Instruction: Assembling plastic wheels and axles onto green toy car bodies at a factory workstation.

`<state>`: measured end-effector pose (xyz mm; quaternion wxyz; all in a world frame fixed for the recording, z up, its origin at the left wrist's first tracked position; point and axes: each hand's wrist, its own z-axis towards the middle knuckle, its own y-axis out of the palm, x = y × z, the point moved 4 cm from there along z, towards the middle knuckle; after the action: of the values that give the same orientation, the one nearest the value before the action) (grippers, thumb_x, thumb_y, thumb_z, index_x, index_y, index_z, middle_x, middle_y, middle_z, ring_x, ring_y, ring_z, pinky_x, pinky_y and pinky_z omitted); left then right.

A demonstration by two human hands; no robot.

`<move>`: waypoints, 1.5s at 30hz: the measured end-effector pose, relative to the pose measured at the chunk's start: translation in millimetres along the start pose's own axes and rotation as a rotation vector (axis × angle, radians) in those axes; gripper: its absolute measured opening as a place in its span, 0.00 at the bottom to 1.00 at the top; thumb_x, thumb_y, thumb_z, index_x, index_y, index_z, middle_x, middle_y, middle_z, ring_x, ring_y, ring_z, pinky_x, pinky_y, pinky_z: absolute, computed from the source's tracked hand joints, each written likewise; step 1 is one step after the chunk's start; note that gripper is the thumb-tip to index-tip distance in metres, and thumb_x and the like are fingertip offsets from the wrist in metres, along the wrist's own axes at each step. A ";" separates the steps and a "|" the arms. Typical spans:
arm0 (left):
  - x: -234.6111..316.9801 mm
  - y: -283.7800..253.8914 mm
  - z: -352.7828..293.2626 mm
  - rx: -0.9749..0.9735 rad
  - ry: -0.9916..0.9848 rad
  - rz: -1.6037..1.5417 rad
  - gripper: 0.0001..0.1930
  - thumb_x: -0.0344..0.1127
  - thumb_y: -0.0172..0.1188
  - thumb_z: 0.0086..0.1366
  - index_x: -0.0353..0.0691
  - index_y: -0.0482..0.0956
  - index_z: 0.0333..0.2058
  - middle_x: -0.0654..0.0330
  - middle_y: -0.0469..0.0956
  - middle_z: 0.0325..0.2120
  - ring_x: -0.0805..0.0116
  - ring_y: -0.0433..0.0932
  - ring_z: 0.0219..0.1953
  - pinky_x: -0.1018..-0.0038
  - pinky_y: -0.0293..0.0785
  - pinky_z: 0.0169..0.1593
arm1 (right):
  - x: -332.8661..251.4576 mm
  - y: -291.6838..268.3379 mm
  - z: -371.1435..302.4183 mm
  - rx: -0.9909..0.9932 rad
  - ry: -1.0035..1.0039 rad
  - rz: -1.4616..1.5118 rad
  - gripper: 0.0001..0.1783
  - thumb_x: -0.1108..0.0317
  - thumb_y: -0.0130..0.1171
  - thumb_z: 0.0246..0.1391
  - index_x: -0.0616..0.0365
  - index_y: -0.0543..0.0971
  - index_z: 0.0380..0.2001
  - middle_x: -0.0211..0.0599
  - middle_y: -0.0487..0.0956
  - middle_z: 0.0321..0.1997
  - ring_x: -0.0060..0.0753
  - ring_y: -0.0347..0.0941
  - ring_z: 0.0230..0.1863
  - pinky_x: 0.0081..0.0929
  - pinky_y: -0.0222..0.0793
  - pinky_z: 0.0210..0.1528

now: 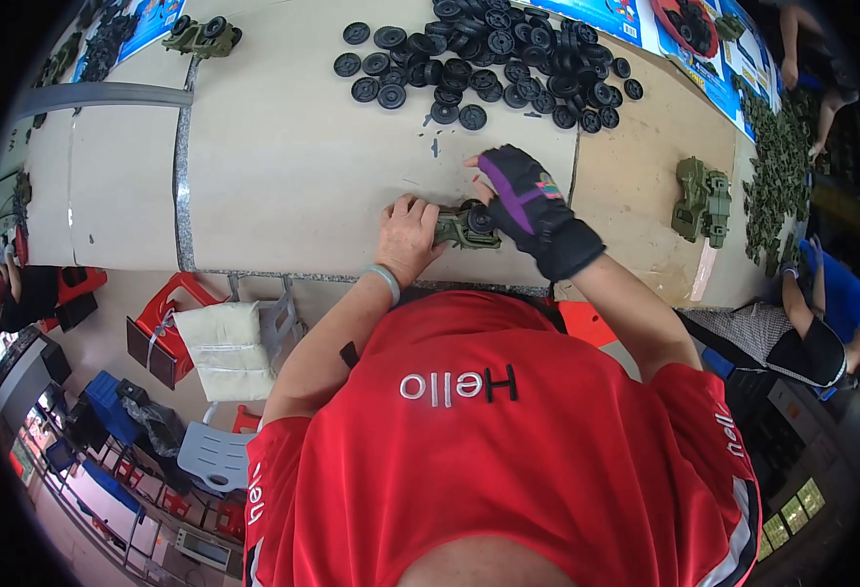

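The green toy car (461, 229) lies near the worktop's (283, 176) front edge, its long axis running left to right, mostly covered by both hands, so its front end is hard to tell. The bare left hand (407, 238) grips its left end, fingers curled; the gloved right hand (528, 205) presses a black wheel (479, 219) on it, fingertips bent down. Farther off lies a heap of black wheels (498, 59).
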<state>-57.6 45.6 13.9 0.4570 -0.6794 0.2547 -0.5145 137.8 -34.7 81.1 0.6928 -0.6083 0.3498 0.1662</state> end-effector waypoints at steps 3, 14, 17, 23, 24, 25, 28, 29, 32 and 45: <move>0.4 0.6 4.7 -0.013 0.015 0.000 0.31 0.44 0.80 0.47 0.44 0.76 0.48 0.57 0.79 0.47 0.51 0.73 0.60 0.50 0.69 0.61 | 7.9 44.6 2.4 0.010 -0.010 -0.092 0.21 0.68 0.67 0.48 0.59 0.81 0.47 0.50 0.82 0.40 0.56 0.79 0.45 0.50 0.74 0.49; -6.2 8.1 0.9 -0.015 0.060 -0.010 0.35 0.44 0.78 0.46 0.39 0.76 0.52 0.56 0.78 0.49 0.51 0.72 0.59 0.54 0.69 0.60 | -14.6 51.1 21.0 -0.305 -0.024 -0.291 0.14 0.58 0.62 0.55 0.53 0.82 0.41 0.45 0.83 0.41 0.53 0.81 0.47 0.48 0.74 0.51; -5.9 8.6 2.2 -0.044 0.064 -0.026 0.34 0.44 0.78 0.47 0.39 0.76 0.52 0.55 0.78 0.50 0.51 0.72 0.59 0.53 0.69 0.60 | 11.2 61.9 6.3 -0.111 0.213 -0.276 0.15 0.56 0.61 0.56 0.53 0.82 0.41 0.44 0.84 0.42 0.51 0.81 0.47 0.47 0.74 0.52; -7.4 3.9 6.4 0.030 0.097 -0.018 0.35 0.44 0.78 0.47 0.38 0.76 0.53 0.55 0.77 0.49 0.50 0.72 0.59 0.53 0.69 0.61 | -14.9 53.0 27.9 -0.379 -0.292 -0.276 0.14 0.57 0.61 0.56 0.51 0.82 0.42 0.41 0.83 0.40 0.49 0.81 0.46 0.46 0.74 0.50; -8.9 7.3 2.2 -0.010 0.076 -0.028 0.36 0.44 0.79 0.47 0.38 0.76 0.54 0.56 0.77 0.50 0.50 0.72 0.60 0.52 0.68 0.61 | -14.6 54.6 28.4 -0.422 -0.269 -0.279 0.14 0.58 0.60 0.57 0.50 0.83 0.43 0.39 0.84 0.42 0.47 0.82 0.48 0.45 0.75 0.50; -7.9 7.5 0.8 -0.048 0.059 -0.040 0.37 0.45 0.79 0.47 0.39 0.76 0.55 0.56 0.77 0.51 0.50 0.72 0.60 0.50 0.68 0.61 | -14.2 53.1 24.6 -0.344 -0.256 -0.232 0.14 0.59 0.61 0.56 0.52 0.82 0.43 0.43 0.83 0.41 0.51 0.81 0.47 0.47 0.75 0.50; -10.9 -0.6 11.2 -0.193 0.122 0.019 0.39 0.44 0.79 0.48 0.45 0.75 0.59 0.55 0.74 0.58 0.48 0.67 0.67 0.43 0.64 0.67 | 22.3 67.6 -3.3 0.041 0.100 -0.086 0.12 0.68 0.60 0.56 0.58 0.81 0.43 0.48 0.82 0.40 0.55 0.79 0.44 0.51 0.74 0.48; -13.7 -8.9 16.8 -0.182 0.117 0.023 0.39 0.44 0.79 0.48 0.45 0.75 0.59 0.55 0.74 0.58 0.48 0.67 0.67 0.43 0.64 0.67 | 24.3 66.8 -13.3 0.064 0.308 0.026 0.11 0.69 0.60 0.59 0.61 0.79 0.43 0.53 0.81 0.40 0.59 0.79 0.44 0.51 0.75 0.47; -20.5 -27.9 30.7 -0.080 0.247 0.249 0.44 0.40 0.79 0.49 0.54 0.72 0.66 0.54 0.67 0.68 0.46 0.60 0.74 0.35 0.55 0.73 | 16.4 61.7 -26.0 0.065 0.396 0.031 0.13 0.65 0.62 0.61 0.62 0.79 0.45 0.55 0.81 0.40 0.60 0.79 0.43 0.48 0.76 0.46; -21.7 6.4 -9.4 0.299 -0.690 -0.868 0.53 0.34 0.75 0.61 0.32 0.47 0.76 0.38 0.58 0.70 0.43 0.68 0.67 0.57 0.67 0.71 | 79.6 23.2 57.6 0.120 0.183 -0.271 0.13 0.64 0.63 0.56 0.58 0.82 0.43 0.52 0.83 0.44 0.59 0.80 0.49 0.51 0.76 0.50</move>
<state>-73.0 57.0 -1.4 0.3516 -0.7783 -0.2869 -0.4339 194.7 9.7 10.4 0.7093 -0.6199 0.3355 -0.0060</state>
